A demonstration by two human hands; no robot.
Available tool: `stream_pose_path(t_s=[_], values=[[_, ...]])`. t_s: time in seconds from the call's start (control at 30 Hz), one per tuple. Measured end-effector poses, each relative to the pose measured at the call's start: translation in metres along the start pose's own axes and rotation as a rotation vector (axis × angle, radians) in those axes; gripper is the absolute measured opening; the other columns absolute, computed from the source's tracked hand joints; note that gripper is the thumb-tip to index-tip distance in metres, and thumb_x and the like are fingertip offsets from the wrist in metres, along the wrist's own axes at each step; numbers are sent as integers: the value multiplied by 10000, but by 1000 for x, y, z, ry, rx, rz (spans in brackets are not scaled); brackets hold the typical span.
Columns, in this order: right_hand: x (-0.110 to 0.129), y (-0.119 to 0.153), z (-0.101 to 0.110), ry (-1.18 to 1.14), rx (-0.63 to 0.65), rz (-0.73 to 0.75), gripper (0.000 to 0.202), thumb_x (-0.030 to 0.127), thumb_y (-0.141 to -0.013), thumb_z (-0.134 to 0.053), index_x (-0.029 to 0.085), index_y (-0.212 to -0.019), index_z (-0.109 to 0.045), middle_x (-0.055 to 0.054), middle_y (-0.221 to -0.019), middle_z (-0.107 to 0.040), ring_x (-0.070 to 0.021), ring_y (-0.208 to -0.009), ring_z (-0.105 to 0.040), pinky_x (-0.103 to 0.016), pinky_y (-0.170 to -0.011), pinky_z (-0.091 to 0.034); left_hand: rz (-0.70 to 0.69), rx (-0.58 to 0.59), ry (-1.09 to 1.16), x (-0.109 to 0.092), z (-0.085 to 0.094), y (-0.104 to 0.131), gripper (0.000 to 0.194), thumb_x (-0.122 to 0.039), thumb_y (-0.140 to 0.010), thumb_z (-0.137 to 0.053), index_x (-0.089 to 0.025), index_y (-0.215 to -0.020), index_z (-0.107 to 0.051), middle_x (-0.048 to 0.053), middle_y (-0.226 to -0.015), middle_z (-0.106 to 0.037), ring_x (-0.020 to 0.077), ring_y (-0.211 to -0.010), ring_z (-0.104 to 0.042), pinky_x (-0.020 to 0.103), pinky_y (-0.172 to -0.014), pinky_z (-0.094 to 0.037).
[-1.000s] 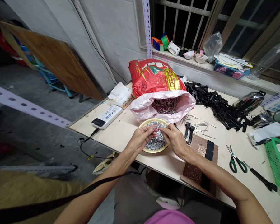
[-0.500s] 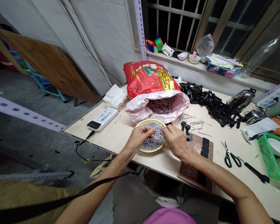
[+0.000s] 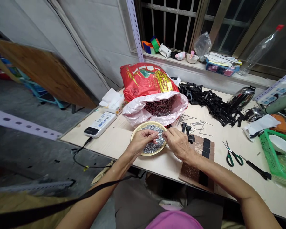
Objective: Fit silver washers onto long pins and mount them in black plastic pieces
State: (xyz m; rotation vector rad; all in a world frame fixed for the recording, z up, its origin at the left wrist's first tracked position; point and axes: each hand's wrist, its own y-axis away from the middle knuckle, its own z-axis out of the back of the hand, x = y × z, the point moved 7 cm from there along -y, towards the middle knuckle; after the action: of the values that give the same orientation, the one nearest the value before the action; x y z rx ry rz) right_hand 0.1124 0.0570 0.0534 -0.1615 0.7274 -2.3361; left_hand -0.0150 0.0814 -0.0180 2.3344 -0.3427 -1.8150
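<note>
A round yellow bowl (image 3: 134,131) of small silvery metal pieces (image 3: 150,147) stands near the table's front edge. Over its left part is my left hand (image 3: 143,140), thumb and forefinger pinched together. My right hand (image 3: 177,141) is pinched at the bowl's right side, its fingertips close to those of the left. A thin, light sliver shows between the two hands, too small to name. Right of my right hand lies a brown board (image 3: 193,170) with black pads (image 3: 206,149). Black clamp-like parts (image 3: 186,128) and thin metal rods (image 3: 202,124) lie behind the board.
A red bag (image 3: 145,79) of dark screws or rods stands behind the bowl. A white device (image 3: 102,124) with a cable lies left. Black parts (image 3: 212,105) are heaped at the back right. Scissors (image 3: 232,154), a black-handled tool (image 3: 257,168) and a green basket (image 3: 269,156) are on the right.
The view has shifted slightly, so the table and objects sit a little further left. Both hands remain pinched over the bowl, with little visible movement.
</note>
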Motion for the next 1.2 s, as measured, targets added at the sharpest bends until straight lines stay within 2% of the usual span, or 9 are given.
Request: stream_pose_path(t_s=[0.2,0.3,0.5,0.6,0.67,0.77,0.93,1.1,1.2], values=[[-4,3,-7,-33,112,-44,252,242,-978,-417,181,-847,-624,-31,-738,-619,-135,-668,-512,-265,-581,-313,-22,-5,-60,-1,-2,0,393,-455,-483,-849,-145,-649,-675,-11,-550,-624,109,-496,-570,252,-560,-515],[-5,4,-9,-74,115,-51,204,246,-967,-448,181,-884,-622,-36,-801,-633,-128,-682,-523,-252,-576,-324,-17,3,-85,-3,-3,1,388,-454,-473,-849,-146,-629,-671,-13,-540,-622,105,-481,-565,245,-548,-513],[-7,5,-13,-109,171,-82,283,261,-984,-399,175,-830,-620,-33,-737,-603,-123,-653,-527,-250,-548,-319,0,13,-85,-2,-2,2,387,-441,-454,-858,-148,-620,-667,-22,-539,-614,103,-473,-560,245,-536,-516],[-9,6,-15,-170,202,-125,184,286,-954,-475,180,-909,-619,-40,-832,-618,-123,-695,-552,-232,-532,-333,7,29,-98,-1,-3,1,384,-443,-472,-851,-146,-634,-670,-19,-541,-611,104,-482,-563,242,-536,-514],[-9,6,-14,-172,202,-116,135,246,-938,-500,179,-947,-617,-45,-868,-620,-127,-720,-560,-227,-534,-345,10,36,-89,-1,-4,1,376,-435,-479,-850,-145,-630,-665,-21,-561,-614,94,-485,-554,240,-540,-517],[-7,7,-13,-131,189,-80,190,176,-949,-450,167,-894,-632,-46,-804,-614,-131,-695,-549,-236,-541,-353,12,42,-82,-1,-5,0,367,-429,-481,-851,-148,-622,-661,-26,-559,-607,89,-483,-549,239,-545,-521],[-12,10,-17,-207,220,-135,245,262,-966,-436,163,-875,-641,-47,-801,-603,-117,-674,-537,-220,-530,-361,11,21,-118,-2,-6,1,372,-437,-462,-853,-152,-617,-671,-13,-549,-624,103,-479,-560,239,-537,-506],[-21,21,-4,-370,195,-151,195,235,-949,-460,184,-977,-646,-47,-882,-585,-118,-744,-565,-212,-603,-429,66,74,-101,-1,-15,5,402,-420,-528,-828,-138,-796,-726,27,-689,-691,119,-558,-589,275,-611,-530],[-46,47,14,-404,154,-252,178,201,-930,-482,188,-974,-654,-39,-846,-585,-126,-750,-583,-230,-666,-462,53,73,-111,-4,-21,13,525,-453,-572,-802,-142,-985,-713,43,-783,-712,133,-620,-610,283,-639,-542]])
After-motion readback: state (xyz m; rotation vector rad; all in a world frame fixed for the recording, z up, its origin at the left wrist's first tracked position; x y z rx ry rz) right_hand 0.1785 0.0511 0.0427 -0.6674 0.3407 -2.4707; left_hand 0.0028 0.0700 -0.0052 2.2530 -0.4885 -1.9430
